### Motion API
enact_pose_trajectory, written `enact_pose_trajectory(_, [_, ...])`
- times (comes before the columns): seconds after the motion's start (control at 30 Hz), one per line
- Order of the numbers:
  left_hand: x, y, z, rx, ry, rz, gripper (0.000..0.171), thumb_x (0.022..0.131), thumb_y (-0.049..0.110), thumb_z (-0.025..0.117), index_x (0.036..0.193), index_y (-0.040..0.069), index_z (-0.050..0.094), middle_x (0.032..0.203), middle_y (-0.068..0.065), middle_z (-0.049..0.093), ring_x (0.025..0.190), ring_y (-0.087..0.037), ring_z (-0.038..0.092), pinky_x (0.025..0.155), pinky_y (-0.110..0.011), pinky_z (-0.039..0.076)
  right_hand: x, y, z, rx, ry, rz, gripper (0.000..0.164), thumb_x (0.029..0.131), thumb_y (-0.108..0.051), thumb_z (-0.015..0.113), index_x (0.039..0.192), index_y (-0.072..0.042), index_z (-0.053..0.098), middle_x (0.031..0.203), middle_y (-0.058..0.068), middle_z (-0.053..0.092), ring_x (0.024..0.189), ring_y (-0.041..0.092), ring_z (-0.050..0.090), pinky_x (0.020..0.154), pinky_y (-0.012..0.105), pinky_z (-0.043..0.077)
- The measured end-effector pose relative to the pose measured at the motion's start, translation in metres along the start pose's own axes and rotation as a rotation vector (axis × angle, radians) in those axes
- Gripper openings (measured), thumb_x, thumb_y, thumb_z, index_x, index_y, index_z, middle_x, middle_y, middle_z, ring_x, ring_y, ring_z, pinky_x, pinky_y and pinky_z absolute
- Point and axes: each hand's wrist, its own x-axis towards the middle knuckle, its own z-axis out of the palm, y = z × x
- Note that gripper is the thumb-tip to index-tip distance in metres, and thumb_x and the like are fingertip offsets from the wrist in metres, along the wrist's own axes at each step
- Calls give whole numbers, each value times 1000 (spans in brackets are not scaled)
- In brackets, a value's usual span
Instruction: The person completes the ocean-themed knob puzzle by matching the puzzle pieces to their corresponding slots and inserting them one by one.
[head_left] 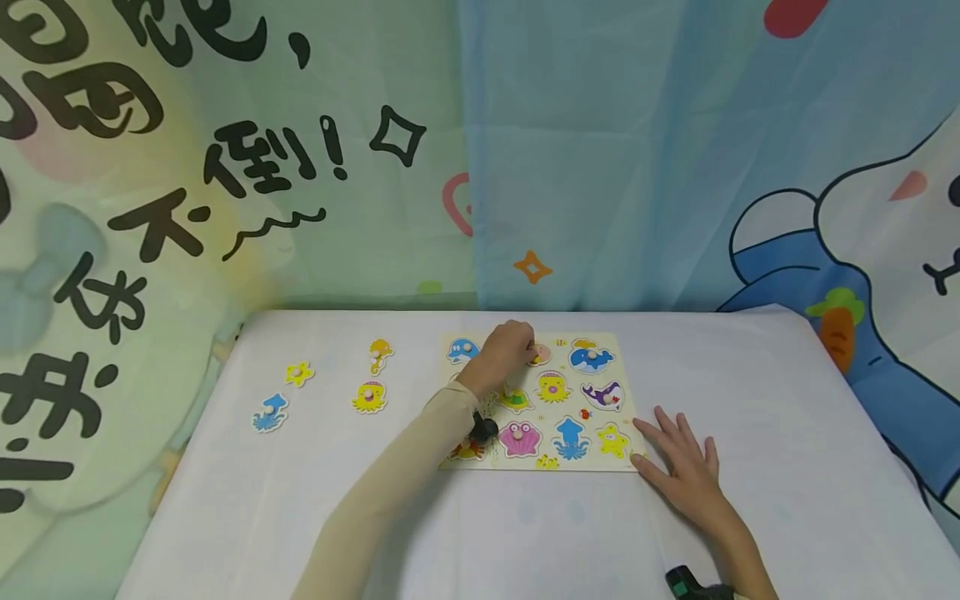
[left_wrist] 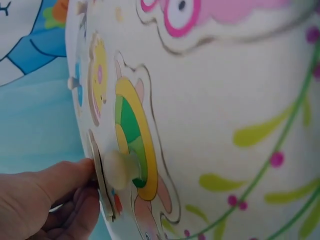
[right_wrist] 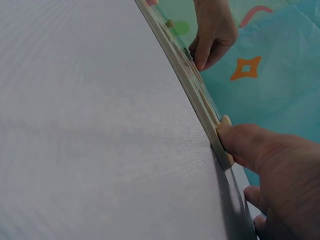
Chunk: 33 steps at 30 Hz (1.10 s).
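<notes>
A wooden knob puzzle board [head_left: 592,461] lies on the table with sea-animal pictures on it. Over its back row, my left hand [head_left: 510,352] pinches a thin wooden puzzle piece [left_wrist: 102,177], seen nearly edge-on in the left wrist view; its picture is hidden. Just beside it is the turtle piece [left_wrist: 131,130] with a round knob. My right hand [head_left: 686,471] has its fingers spread at the board's front right corner. The thumb touches the board's edge [right_wrist: 192,97], near the yellow star [head_left: 613,441].
Left of the board lie loose pieces: a yellow star [head_left: 299,374], a blue squid [head_left: 270,414], a seahorse [head_left: 380,355] and a yellow octopus [head_left: 370,397]. My left sleeve [head_left: 397,492] crosses the board's left part, partly covering the crab [head_left: 468,451]. A printed curtain [head_left: 585,167] hangs behind the table.
</notes>
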Motion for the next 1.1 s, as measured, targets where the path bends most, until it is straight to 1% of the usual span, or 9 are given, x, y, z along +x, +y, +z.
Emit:
enact_pose_trajectory(0.13, [2, 0, 0, -1, -1, 10, 17, 96, 21, 60, 82, 10, 62, 78, 0, 59, 73, -13, 49, 68, -23, 41, 0, 0, -1, 2, 0, 0, 57, 89, -37, 62, 137, -10, 51, 155, 29, 25, 146, 51, 6, 108, 73, -9])
enact_pose_trajectory(0.3, [2, -1, 1, 16, 16, 41, 19, 96, 19, 59, 80, 10, 60, 79, 0, 55, 75, -13, 45, 70, -24, 38, 1, 1, -1, 1, 6, -1, 56, 89, -37, 62, 137, -10, 51, 155, 29, 25, 146, 50, 5, 108, 73, -10])
enact_pose_trajectory(0.5, [1, 0, 3, 40, -26, 35, 20, 98, 18, 56, 80, 10, 58, 80, 0, 50, 75, -13, 42, 69, -23, 35, 0, 2, 0, 4, -1, 4, 56, 89, -37, 63, 137, -10, 51, 155, 29, 25, 146, 50, 5, 108, 73, -10])
enact_pose_trajectory(0.6, [0, 1, 3, 49, -35, 30, 19, 98, 19, 56, 82, 9, 59, 81, 0, 52, 76, -14, 43, 70, -23, 36, -1, 2, -1, 9, -5, 7, 56, 89, -38, 63, 137, -10, 51, 155, 29, 25, 146, 50, 5, 108, 73, -10])
enact_pose_trajectory(0.77, [0, 2, 4, 75, -23, 25, 16, 99, 20, 55, 93, 8, 65, 88, -3, 58, 79, -14, 48, 73, -24, 41, -1, 1, -2, 13, -1, 2, 56, 90, -37, 62, 138, -10, 51, 155, 29, 25, 146, 50, 5, 108, 73, -10])
enact_pose_trajectory(0.93, [-1, -1, 7, 107, -24, 32, 18, 99, 21, 55, 108, 10, 66, 100, -3, 60, 89, -15, 52, 81, -25, 46, -1, 1, -1, 12, 2, -3, 56, 89, -37, 62, 137, -10, 51, 155, 29, 25, 146, 51, 5, 108, 73, -9])
enact_pose_trajectory(1.1, [-3, -2, 6, 102, -29, 38, 19, 98, 23, 57, 109, 11, 65, 103, -2, 58, 93, -16, 52, 83, -25, 46, -1, 1, 0, 7, 8, -8, 56, 89, -37, 63, 137, -9, 52, 154, 29, 26, 146, 51, 6, 108, 73, -9])
